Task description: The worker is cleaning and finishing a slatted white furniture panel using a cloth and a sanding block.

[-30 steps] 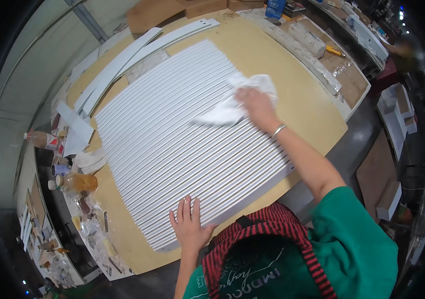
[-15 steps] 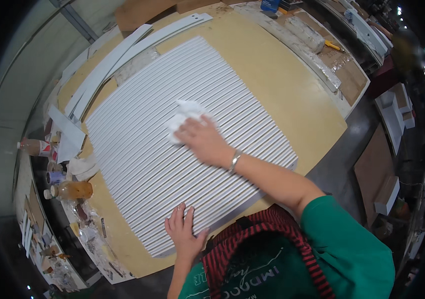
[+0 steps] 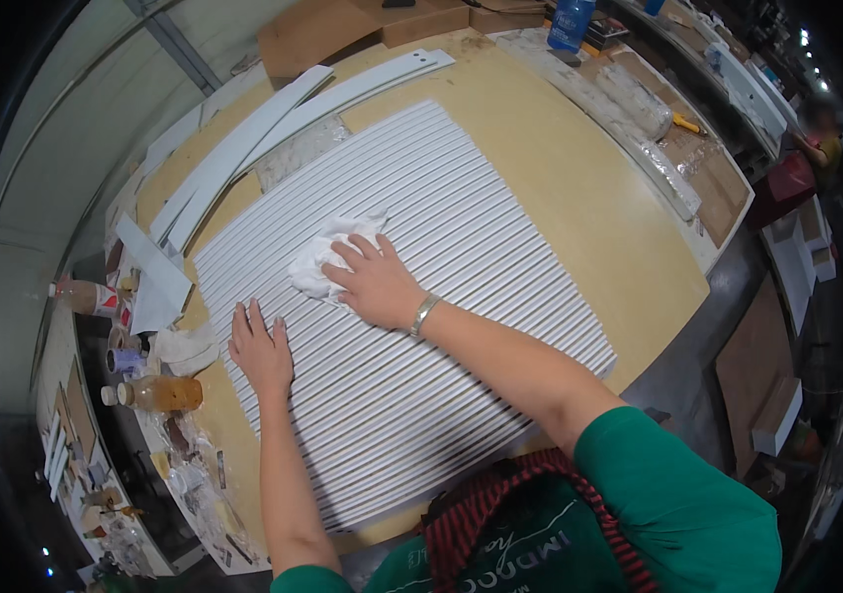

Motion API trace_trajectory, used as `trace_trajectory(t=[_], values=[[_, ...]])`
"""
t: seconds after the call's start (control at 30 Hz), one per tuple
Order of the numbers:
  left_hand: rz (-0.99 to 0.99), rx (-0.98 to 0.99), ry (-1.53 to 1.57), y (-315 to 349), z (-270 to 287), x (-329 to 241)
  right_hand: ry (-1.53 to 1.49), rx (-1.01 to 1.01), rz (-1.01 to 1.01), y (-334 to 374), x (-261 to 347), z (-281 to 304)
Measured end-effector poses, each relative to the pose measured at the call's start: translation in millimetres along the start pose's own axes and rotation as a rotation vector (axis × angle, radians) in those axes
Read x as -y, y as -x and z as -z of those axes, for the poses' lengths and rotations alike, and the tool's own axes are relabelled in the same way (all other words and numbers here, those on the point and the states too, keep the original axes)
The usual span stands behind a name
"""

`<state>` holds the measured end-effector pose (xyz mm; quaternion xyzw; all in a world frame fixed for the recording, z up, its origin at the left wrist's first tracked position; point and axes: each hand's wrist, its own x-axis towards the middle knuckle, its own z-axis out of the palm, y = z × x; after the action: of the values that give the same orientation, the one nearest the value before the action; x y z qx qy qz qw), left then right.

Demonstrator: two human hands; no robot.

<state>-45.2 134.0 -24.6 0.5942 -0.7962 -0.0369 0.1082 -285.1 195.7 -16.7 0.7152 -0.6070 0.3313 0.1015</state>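
A white slatted panel point(image 3: 441, 296) with parallel ridges lies flat in front of me. My right hand point(image 3: 375, 284) presses a crumpled white cloth point(image 3: 317, 259) onto its ridges, a little left of the middle, with the fingers curved over the cloth's near right part. A metal-coloured band point(image 3: 424, 313) circles my right wrist. To the left, my left hand point(image 3: 263, 354) rests palm down on the panel near its left edge, fingers extended and nothing in them.
The panel lies on a yellowish tabletop point(image 3: 579, 188). White strips point(image 3: 233, 163) lie along the far left edge. Amber bottle point(image 3: 169, 393), another bottle point(image 3: 85, 296) and a pale cloth point(image 3: 187, 348) are at left. Plastic-wrapped material point(image 3: 639, 104) and a blue bottle point(image 3: 571, 25) are far right.
My left hand has moved from the panel's near edge forward and left to its left side. My right hand and the cloth have slid leftward over the ridges. The view has shifted slightly.
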Motion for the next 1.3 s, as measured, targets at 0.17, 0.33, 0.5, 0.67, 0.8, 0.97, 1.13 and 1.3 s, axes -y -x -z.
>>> trace_trajectory(t=[0.17, 0.33, 0.5, 0.67, 0.8, 0.97, 1.13, 1.3], values=[[-0.029, -0.024, -0.016, 3.9, 0.5, 9.1, -0.004, 0.052, -0.141, 18.5, -132.1, 43.1], [-0.014, -0.035, -0.164, -0.7, -5.1, -6.6, 0.253, -0.212, -0.437, 13.3, -232.2, 80.1], [-0.074, -0.1, -0.115, 1.0, -7.2, 6.4, -0.052, 0.054, 0.078, -48.1, -94.2, -16.5], [-0.058, -0.069, -0.07, 2.4, 0.2, 5.4, -0.047, 0.041, -0.067, -34.0, -150.1, -0.1], [-0.075, -0.113, -0.136, 0.6, -6.7, 0.5, 0.143, -0.021, -0.408, -18.6, -258.1, 42.5], [-0.087, -0.126, -0.143, 1.4, -5.1, 3.9, -0.16, -0.026, -0.006, -75.3, -153.9, -3.1], [-0.099, -0.098, -0.036, -1.6, -2.0, 6.1, -0.021, 0.106, -0.015, -73.1, -190.1, -10.2], [-0.067, -0.118, -0.088, -1.8, 0.0, -1.8, 0.19, 0.041, -0.383, -73.8, -287.6, 35.5]])
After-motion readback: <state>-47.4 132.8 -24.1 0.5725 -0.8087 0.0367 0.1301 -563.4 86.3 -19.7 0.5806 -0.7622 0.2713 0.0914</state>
